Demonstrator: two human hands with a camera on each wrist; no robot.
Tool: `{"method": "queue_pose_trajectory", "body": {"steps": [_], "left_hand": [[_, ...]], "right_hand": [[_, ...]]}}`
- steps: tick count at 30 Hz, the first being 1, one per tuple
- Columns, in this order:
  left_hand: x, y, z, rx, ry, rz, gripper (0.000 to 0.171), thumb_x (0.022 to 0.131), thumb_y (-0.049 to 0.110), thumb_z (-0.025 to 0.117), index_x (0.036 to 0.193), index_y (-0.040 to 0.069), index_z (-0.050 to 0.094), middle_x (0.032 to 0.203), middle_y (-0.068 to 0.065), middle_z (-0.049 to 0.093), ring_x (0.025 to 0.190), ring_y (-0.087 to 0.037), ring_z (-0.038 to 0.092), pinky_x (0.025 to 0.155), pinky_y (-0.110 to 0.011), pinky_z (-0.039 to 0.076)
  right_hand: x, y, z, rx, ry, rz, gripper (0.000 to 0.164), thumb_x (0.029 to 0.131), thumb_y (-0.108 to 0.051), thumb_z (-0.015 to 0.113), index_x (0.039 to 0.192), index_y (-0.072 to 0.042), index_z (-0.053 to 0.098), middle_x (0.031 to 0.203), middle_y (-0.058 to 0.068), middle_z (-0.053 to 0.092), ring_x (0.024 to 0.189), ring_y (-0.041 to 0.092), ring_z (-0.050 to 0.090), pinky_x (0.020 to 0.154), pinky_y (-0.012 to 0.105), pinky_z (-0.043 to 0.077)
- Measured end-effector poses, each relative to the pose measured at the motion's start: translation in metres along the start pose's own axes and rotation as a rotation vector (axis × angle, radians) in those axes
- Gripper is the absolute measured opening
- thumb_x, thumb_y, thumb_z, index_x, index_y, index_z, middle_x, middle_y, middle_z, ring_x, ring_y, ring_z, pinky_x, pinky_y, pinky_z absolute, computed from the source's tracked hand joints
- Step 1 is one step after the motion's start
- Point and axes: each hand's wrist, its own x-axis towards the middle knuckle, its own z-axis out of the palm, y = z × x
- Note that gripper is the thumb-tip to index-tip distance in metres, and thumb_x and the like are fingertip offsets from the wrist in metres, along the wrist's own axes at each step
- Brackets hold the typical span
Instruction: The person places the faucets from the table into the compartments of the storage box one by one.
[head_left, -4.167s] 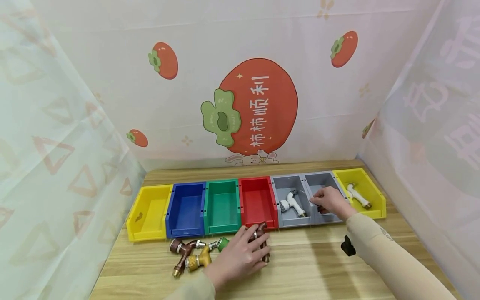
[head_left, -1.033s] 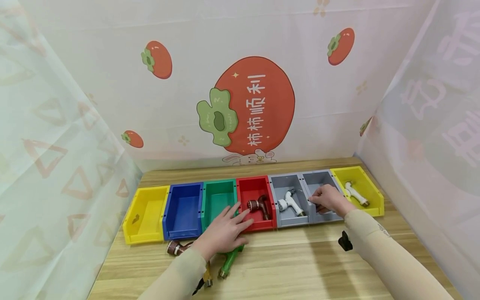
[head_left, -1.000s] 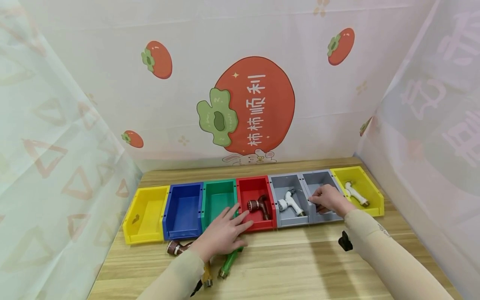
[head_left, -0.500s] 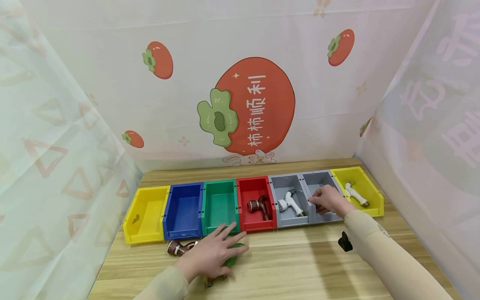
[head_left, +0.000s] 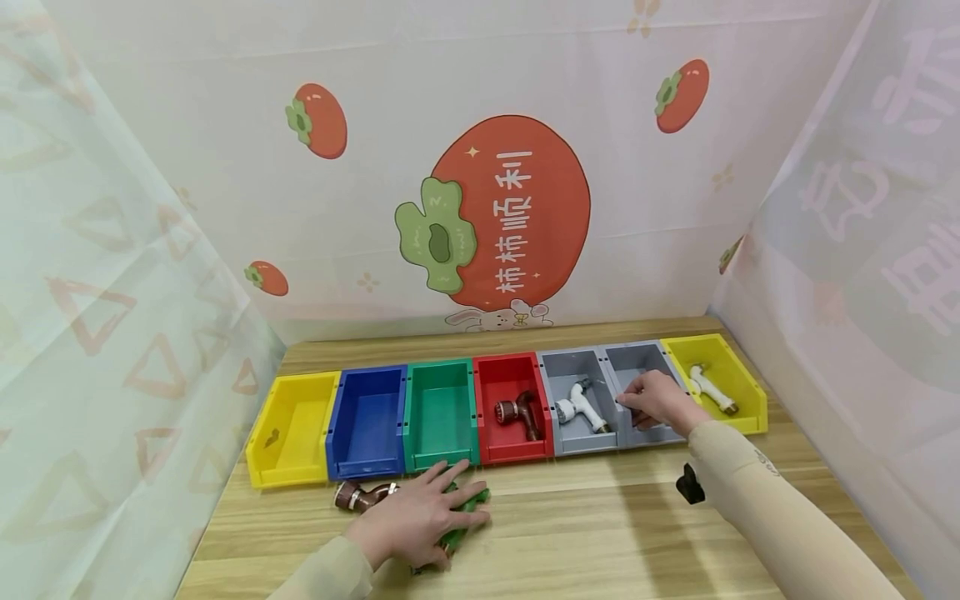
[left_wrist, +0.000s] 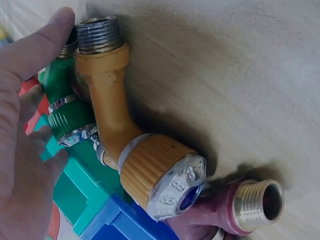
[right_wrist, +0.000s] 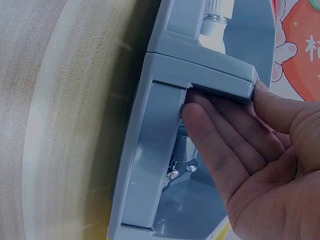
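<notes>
My left hand (head_left: 416, 517) is spread over a green faucet (head_left: 467, 508) on the table, its fingers mostly straight. In the left wrist view the thumb is by that faucet's threaded end, and a yellow faucet (left_wrist: 112, 100) stands in front, largely covered by the hand in the head view. A dark red faucet (head_left: 360, 497) lies just left of the hand. My right hand (head_left: 660, 400) pinches the side wall of the right grey bin (right_wrist: 215, 75), fingers inside and thumb at the rim. A chrome-ended piece (right_wrist: 184, 155) shows in that bin beneath the fingers.
Bins stand in a row: yellow (head_left: 292, 475), blue (head_left: 367, 467), green (head_left: 442, 417), red (head_left: 517, 454), two grey, and yellow (head_left: 750, 408). A brown faucet (head_left: 528, 417) lies in the red one. White faucets lie in the left grey bin (head_left: 588, 408) and right yellow bin (head_left: 712, 390).
The brown faucet went from under my left hand into the red bin. Then the left hand drew back toward the near left, over the green faucet. My right hand has stayed at the grey bin.
</notes>
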Motion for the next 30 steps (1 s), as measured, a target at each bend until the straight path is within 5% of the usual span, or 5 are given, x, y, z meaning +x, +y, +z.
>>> {"method": "queue_pose_trajectory", "body": {"steps": [8,19,30], "left_hand": [[-0.002,0.0038,0.0018,-0.024,0.008,0.018,0.066,0.089,0.051,0.076,0.149,0.038,0.053,0.164,-0.003,0.037,0.146,-0.034,0.042,0.113,-0.056,0.042],[-0.0021,0.0061,0.0026,-0.057,-0.023,-0.006,0.062,0.088,0.05,0.077,0.146,0.039,0.057,0.166,-0.001,0.034,0.143,-0.033,0.045,0.108,-0.054,0.048],[-0.006,0.0017,0.0098,0.014,0.101,0.063,0.049,0.094,0.052,0.07,0.139,0.033,0.064,0.161,-0.006,0.042,0.134,-0.028,0.053,0.105,-0.046,0.052]], "right_hand": [[-0.001,0.0007,0.0001,0.002,-0.003,-0.005,0.02,0.103,-0.015,0.063,0.097,0.003,0.069,0.088,0.013,0.067,0.074,0.025,0.071,0.069,0.039,0.063],[0.0,0.0021,0.0015,0.009,0.001,-0.013,0.02,0.102,-0.015,0.064,0.097,0.003,0.069,0.088,0.013,0.067,0.074,0.025,0.071,0.068,0.039,0.063],[-0.0008,0.0034,0.0012,0.019,0.001,-0.008,0.02,0.103,-0.016,0.063,0.099,0.003,0.069,0.086,0.013,0.066,0.074,0.027,0.071,0.068,0.038,0.063]]}}
